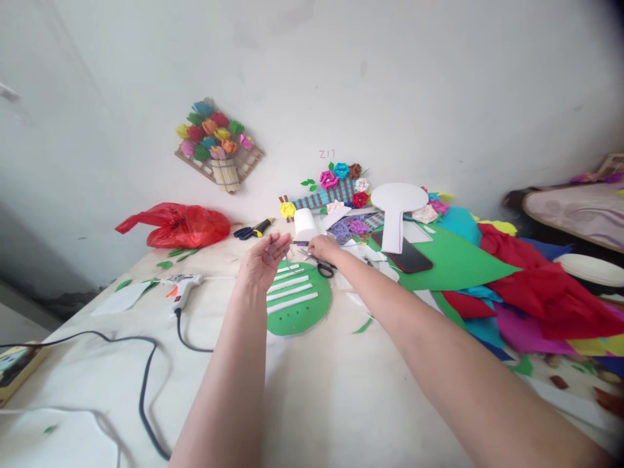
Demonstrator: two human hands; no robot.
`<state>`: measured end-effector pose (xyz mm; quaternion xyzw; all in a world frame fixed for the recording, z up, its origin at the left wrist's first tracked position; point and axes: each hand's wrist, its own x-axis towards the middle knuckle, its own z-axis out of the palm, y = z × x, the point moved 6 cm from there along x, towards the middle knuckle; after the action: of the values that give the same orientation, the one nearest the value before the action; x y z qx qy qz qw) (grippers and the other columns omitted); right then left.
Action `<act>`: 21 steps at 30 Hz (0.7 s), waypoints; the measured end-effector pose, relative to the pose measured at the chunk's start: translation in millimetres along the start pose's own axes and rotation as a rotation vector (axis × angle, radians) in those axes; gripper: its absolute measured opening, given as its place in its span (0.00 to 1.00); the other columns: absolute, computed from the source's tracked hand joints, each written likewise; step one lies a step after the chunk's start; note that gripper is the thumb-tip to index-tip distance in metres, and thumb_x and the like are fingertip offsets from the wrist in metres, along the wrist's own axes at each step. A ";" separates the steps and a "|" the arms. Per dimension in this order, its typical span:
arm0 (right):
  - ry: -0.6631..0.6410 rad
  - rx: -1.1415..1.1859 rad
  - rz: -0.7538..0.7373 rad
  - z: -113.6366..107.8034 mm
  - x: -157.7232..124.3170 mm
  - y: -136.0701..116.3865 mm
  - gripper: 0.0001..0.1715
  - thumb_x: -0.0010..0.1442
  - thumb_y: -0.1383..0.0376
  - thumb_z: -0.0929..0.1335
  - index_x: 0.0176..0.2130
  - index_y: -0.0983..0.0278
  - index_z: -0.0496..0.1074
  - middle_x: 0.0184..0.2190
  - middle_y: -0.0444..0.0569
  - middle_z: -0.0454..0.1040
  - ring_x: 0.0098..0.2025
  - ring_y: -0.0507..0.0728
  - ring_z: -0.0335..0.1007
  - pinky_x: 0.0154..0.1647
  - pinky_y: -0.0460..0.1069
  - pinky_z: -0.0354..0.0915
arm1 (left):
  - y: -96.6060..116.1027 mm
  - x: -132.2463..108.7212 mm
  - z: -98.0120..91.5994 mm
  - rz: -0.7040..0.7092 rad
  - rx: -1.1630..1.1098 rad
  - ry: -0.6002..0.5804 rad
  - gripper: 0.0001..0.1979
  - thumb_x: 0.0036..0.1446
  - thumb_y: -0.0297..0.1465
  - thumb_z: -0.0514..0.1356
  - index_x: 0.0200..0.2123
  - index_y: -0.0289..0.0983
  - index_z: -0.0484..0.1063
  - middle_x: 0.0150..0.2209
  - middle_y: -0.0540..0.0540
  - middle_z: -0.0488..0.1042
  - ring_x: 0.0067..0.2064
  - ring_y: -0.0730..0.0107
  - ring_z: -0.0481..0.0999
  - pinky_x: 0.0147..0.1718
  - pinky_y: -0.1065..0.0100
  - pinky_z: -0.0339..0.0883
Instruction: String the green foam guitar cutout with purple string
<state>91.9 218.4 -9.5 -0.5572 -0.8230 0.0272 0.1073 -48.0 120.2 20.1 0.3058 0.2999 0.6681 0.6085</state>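
Observation:
My right hand (322, 247) is closed, its fingers pinched at one end of a thin dark pen-like stick (299, 242). The stick points left toward my left hand (266, 260), which is turned palm-up with its fingers stretched out. Beneath both hands lies a green round cutout (305, 318) with several white strips (292, 290) across it and a row of dark dots. Scissors with dark handles (324, 268) rest just below my right hand. Behind the hands is a white paper roll (305, 223).
A glue gun (185, 289) and its dark cord (146, 377) lie at left. Farther back are a red plastic bag (188, 226) and pliers (260, 228). On the right are a phone (409, 255), a white mushroom-shaped cutout (398, 198), green sheet (463, 263) and red paper (546, 292).

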 end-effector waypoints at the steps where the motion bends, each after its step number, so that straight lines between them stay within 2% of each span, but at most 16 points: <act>1: -0.012 0.002 -0.008 -0.2 0.4 0.0 0.13 0.55 0.62 0.64 0.38 0.59 0.76 0.40 0.49 0.76 0.44 0.55 0.69 0.41 0.44 0.60 | 0.0 0.1 -0.3 -0.001 -0.003 0.001 0.06 0.52 0.28 0.55 0.28 0.32 0.70 0.29 0.41 0.77 0.40 0.64 0.76 0.49 0.62 0.62; 5: -0.058 -0.024 -0.039 2.6 1.8 -1.3 0.13 0.54 0.61 0.64 0.39 0.58 0.75 0.41 0.49 0.75 0.43 0.55 0.70 0.40 0.44 0.60 | -1.1 0.1 -1.2 -0.006 -0.010 0.003 0.06 0.52 0.28 0.55 0.28 0.32 0.70 0.29 0.40 0.77 0.39 0.64 0.76 0.50 0.63 0.62; 13: 0.020 -0.111 -0.072 2.6 -1.9 -6.7 0.14 0.55 0.67 0.63 0.40 0.62 0.74 0.42 0.53 0.74 0.45 0.58 0.69 0.42 0.47 0.60 | -1.7 0.5 -2.3 -0.012 -0.010 0.011 0.07 0.53 0.28 0.54 0.28 0.32 0.70 0.29 0.41 0.77 0.40 0.64 0.76 0.50 0.63 0.61; 21: -0.001 -0.113 -0.065 3.0 3.5 -4.4 0.15 0.55 0.66 0.63 0.43 0.62 0.71 0.43 0.53 0.73 0.44 0.58 0.69 0.40 0.47 0.61 | -4.4 2.6 -6.0 -0.019 -0.017 0.014 0.06 0.52 0.28 0.55 0.28 0.32 0.70 0.29 0.40 0.77 0.41 0.63 0.76 0.51 0.62 0.60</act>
<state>86.0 220.2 -11.2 -0.5353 -0.8409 -0.0227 0.0760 -50.1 122.9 13.1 0.2929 0.3012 0.6672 0.6151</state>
